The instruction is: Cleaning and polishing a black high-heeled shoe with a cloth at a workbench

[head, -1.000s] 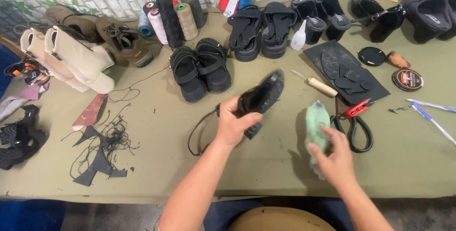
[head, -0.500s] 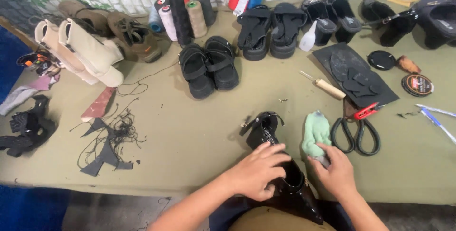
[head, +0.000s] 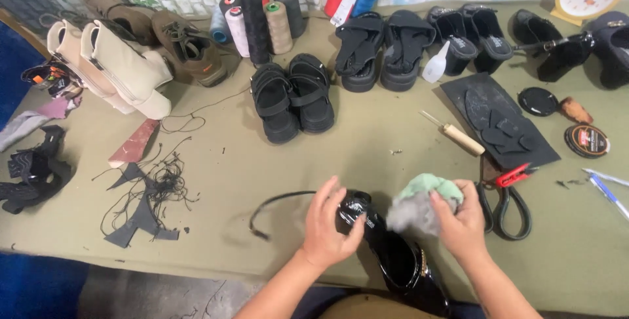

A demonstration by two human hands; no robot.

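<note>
Glossy black patent shoe (head: 400, 260) pulled closer to table edge, left hand (head: 329, 224) clamped on its heel, right hand (head: 462, 220) pinching green-grey cloth (head: 422, 202) just beside shoe.

Even, soft light w/ no hard glare on the surface (head: 327, 181); shadows short and faint, falling just under the sandals (head: 291, 96) near the middle. Glossy black shoe (head: 393, 253) at the near edge shows small bright highlights. Cloth (head: 419, 204) is smeared, prob. motion blur. Wide-angle bend at the far corners; far edge slightly soft.
</note>
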